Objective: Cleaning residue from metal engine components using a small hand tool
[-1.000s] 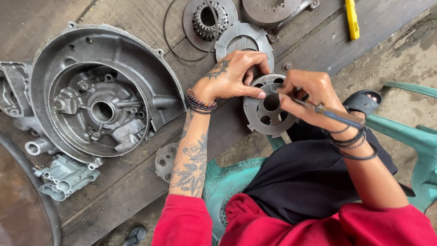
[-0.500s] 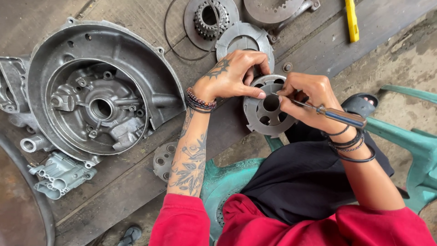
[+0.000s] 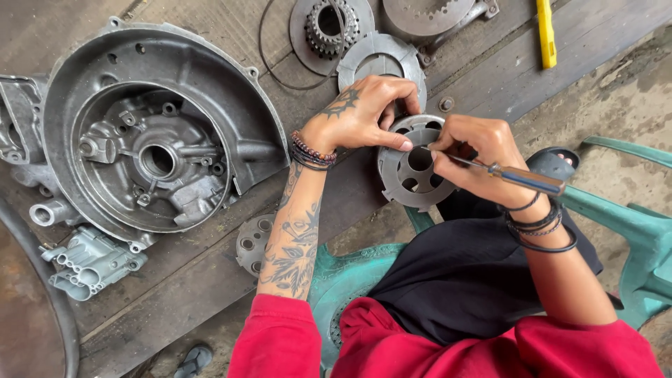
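Observation:
A round grey metal disc with several holes rests over my lap at the edge of the wooden boards. My left hand grips its upper left rim, thumb pressed on its face. My right hand holds a screwdriver with a dark handle, its thin tip laid against the disc's upper face near my left thumb. Beaded bracelets ring my left wrist, black bands my right.
A large grey engine casing lies at left on the wooden boards. Toothed gear plates, a flat ring plate, a wire ring and a yellow tool lie at the top. A small carburettor-like part sits lower left. I sit on a green plastic stool.
Both hands stay on the disc; the screwdriver tip shifts slightly across its face. The view has drifted a little, nothing else has moved.

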